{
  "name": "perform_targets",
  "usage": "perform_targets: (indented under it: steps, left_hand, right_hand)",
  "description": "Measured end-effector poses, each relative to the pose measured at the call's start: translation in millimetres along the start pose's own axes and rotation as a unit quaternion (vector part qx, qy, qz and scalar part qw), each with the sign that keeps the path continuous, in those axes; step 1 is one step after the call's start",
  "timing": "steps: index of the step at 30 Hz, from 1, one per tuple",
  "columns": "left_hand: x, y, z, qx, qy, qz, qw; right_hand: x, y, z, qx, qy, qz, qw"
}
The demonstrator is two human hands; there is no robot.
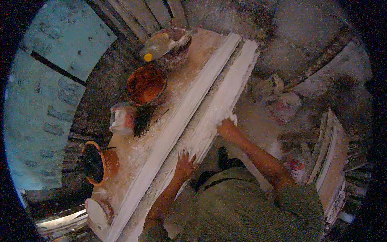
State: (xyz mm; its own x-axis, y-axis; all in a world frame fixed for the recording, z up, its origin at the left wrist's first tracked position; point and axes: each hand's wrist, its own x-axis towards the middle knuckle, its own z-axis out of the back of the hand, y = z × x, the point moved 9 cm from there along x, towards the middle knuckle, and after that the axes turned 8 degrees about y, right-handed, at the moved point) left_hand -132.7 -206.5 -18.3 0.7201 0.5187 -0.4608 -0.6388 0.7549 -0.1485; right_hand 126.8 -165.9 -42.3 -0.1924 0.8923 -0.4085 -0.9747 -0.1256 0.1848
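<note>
Your fingers blur into the pale board; left hand angles toward one o'clock, right hand toward eleven; I can't tell either's grip.

On the worktable, a left strip and a right strip are laid side by side. The left hand is set on the right strip, the right hand farther along its edge. Left of both strips, far to near, are ranged a basin, bucket, pail, tipped tub and round container. Boards are stacked at right.
</note>
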Motion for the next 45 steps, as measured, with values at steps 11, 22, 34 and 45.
perform_targets:
  steps: [11, 22, 34, 45]
  left_hand:
    - [100.7, -46.9, 64.1, -0.017, -0.059, -0.078, 0.995]
    - [96.7, -40.7, 62.0, -0.085, -0.101, -0.047, 0.990]
    - [-214.2, 28.6, -81.8, -0.123, 0.028, 0.021, 0.992]
    - [-439.6, 68.7, -166.1, -0.111, -0.042, 0.046, 0.992]
  right_hand:
    - [-16.7, 3.4, 1.1, 0.205, -0.037, -0.162, 0.965]
    - [0.7, -150.4, 70.6, 0.145, -0.151, -0.314, 0.926]
    - [-78.0, 275.7, -76.1, 0.150, 0.023, -0.115, 0.982]
    - [-125.6, 435.1, -120.1, -0.009, 0.066, -0.007, 0.998]
